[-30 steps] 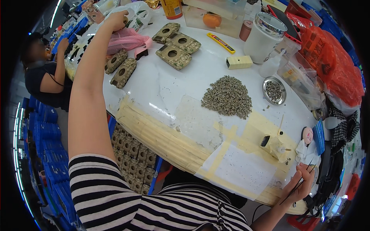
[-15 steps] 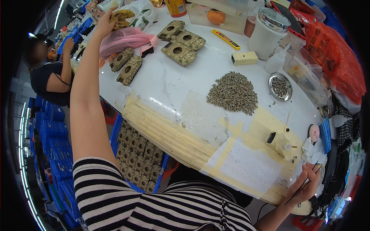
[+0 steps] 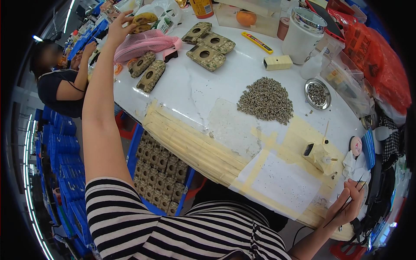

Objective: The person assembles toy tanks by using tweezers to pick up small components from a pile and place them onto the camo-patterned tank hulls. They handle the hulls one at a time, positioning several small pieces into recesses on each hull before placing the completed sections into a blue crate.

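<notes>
left hand [image 3: 119, 30]: stretched to the far left of the table [image 3: 184, 95], fingers spread at the near end of the bananas [image 3: 145, 18]; cannot tell whether they grip it.
bananas: yellow with dark spots, just beside the white plastic bag [image 3: 170, 15], past the pink mesh bag [image 3: 134, 46].
right hand [image 3: 349, 203]: at the table's right edge, fingers closed around thin dark tweezers [image 3: 338, 211], tips pointing up and away from the body.
near the right hand: a white paper [image 3: 277, 182] scattered with tiny specks, and a block wrapped in pale tape [image 3: 321, 159] with a dark end.
near the left arm: two camouflage pieces [image 3: 151, 77] with round holes, beside the mesh bag; three more sit together to their right.
mid-table: a heaped pile of small metal bits [image 3: 265, 100]; right of it, a round metal dish [image 3: 318, 107] holding more.
far side: a yellow cutter [image 3: 257, 42], a cream block [image 3: 279, 63], a white jar [image 3: 302, 42] with a shiny top, and an orange [image 3: 246, 18] in a clear box.
right side: a crumpled red bag [image 3: 377, 65].
below the table: a blue crate [image 3: 132, 155] with rows of camouflage pieces.
left background: a co-worker [image 3: 60, 89] in a dark top.
</notes>
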The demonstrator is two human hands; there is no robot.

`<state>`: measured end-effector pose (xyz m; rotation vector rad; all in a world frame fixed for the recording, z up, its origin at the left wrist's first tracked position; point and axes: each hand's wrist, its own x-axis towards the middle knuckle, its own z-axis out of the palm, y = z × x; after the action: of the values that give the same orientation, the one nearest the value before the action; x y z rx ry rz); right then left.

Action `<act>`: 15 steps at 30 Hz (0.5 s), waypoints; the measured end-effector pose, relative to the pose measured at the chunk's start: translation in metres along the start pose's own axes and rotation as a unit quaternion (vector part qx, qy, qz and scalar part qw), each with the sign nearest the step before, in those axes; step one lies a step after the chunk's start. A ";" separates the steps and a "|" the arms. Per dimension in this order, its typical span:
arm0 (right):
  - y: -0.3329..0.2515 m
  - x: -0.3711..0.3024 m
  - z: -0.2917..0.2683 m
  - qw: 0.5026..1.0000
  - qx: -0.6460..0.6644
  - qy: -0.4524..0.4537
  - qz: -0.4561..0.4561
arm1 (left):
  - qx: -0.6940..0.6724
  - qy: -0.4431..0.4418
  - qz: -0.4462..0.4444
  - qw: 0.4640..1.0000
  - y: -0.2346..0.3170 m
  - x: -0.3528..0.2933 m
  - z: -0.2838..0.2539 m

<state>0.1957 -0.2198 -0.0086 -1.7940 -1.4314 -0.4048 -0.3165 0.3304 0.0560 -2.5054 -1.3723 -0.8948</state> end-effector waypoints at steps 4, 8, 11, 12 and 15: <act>0.000 0.000 -0.002 1.000 -0.005 -0.002 -0.006 | -0.013 0.017 0.002 1.000 0.022 -0.012 0.004; -0.002 0.000 -0.002 1.000 0.002 -0.002 -0.006 | 0.120 0.016 0.127 0.984 0.039 -0.027 0.015; -0.003 0.001 -0.003 1.000 -0.005 -0.003 -0.015 | 0.198 0.052 0.112 0.973 0.052 -0.022 0.027; -0.004 0.001 -0.003 1.000 -0.006 -0.002 -0.018 | 0.228 0.072 0.109 0.965 0.056 -0.018 0.031; -0.002 0.001 0.000 1.000 0.002 -0.002 -0.016 | 0.360 0.035 -0.009 0.932 0.073 -0.004 0.030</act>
<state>0.1945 -0.2186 -0.0073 -1.7719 -1.4652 -0.4151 -0.2465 0.2980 0.0397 -1.8793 -1.3737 -0.3657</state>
